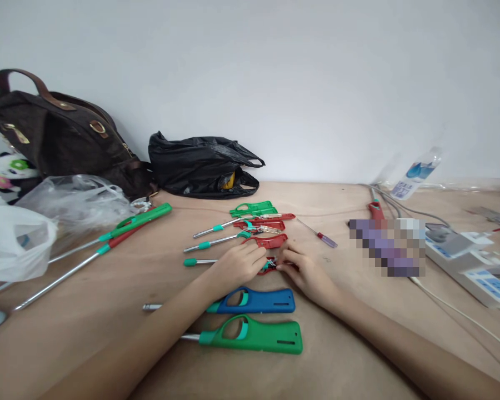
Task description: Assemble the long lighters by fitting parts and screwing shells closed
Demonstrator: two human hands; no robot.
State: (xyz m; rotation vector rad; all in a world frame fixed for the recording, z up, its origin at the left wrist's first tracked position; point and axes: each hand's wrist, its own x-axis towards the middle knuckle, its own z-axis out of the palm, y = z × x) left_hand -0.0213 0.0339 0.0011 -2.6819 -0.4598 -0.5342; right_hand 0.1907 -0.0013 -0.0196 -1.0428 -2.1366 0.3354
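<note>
Both hands meet over an opened red gas lighter (268,271) in the middle of the table, its inner parts and thin wires showing. My left hand (242,262) is closed over its trigger end, with the silver tube and teal tip reaching out to the left. Fingers of my right hand (300,271) pinch at the other end, by the wires; what lies between the fingertips is hidden. Just beyond lies a red half shell (273,241). Nearer to me are a whole blue lighter (270,300) and a whole green lighter (270,336).
Behind the hands lie a green half shell (258,208) and opened red lighters (270,224). A screwdriver (326,240) is to their right. Further right stand a power strip (470,272) and a tilted bottle (416,173). Bags (200,166) and more lighters (141,221) are at left.
</note>
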